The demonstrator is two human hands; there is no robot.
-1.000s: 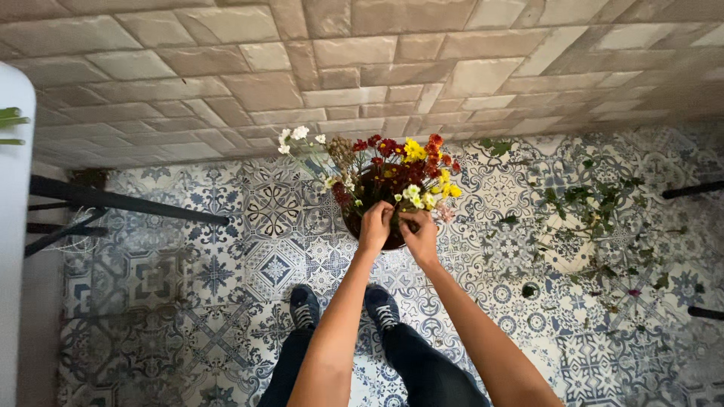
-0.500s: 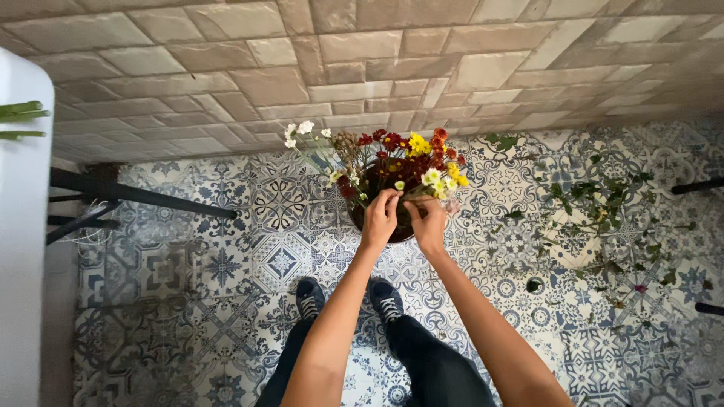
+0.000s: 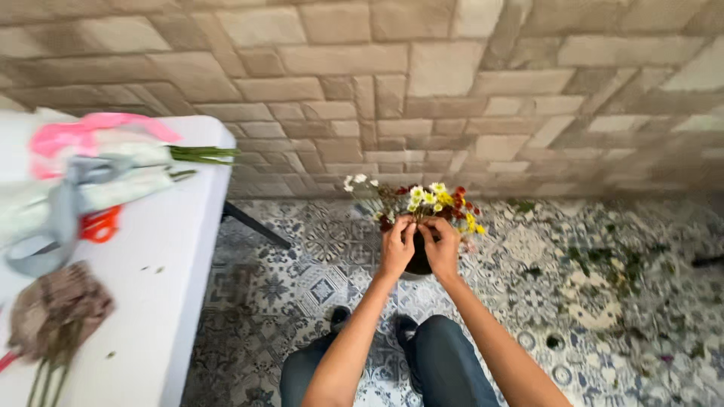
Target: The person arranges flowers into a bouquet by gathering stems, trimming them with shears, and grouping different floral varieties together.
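Observation:
A dark round pot (image 3: 419,261) stands on the patterned tile floor, filled with a bouquet of yellow, white and red flowers (image 3: 426,202). My left hand (image 3: 397,246) and my right hand (image 3: 442,247) are both down at the flowers, side by side above the pot, with fingers pinched among the stems at the front of the bunch. The stems under my fingers are hidden. My legs in dark trousers and dark shoes (image 3: 406,329) are just below.
A white table (image 3: 162,256) fills the left side, holding pink ribbon (image 3: 83,132), grey ribbon, orange scissors (image 3: 100,224), green stems (image 3: 200,154) and a dried brown bunch (image 3: 56,309). A stone wall (image 3: 422,83) rises behind. Leaf scraps (image 3: 603,279) litter the floor at right.
The view has swung left, bringing the white table and its clutter into sight. Both hands stay at the flowers in the pot, now higher among the blooms.

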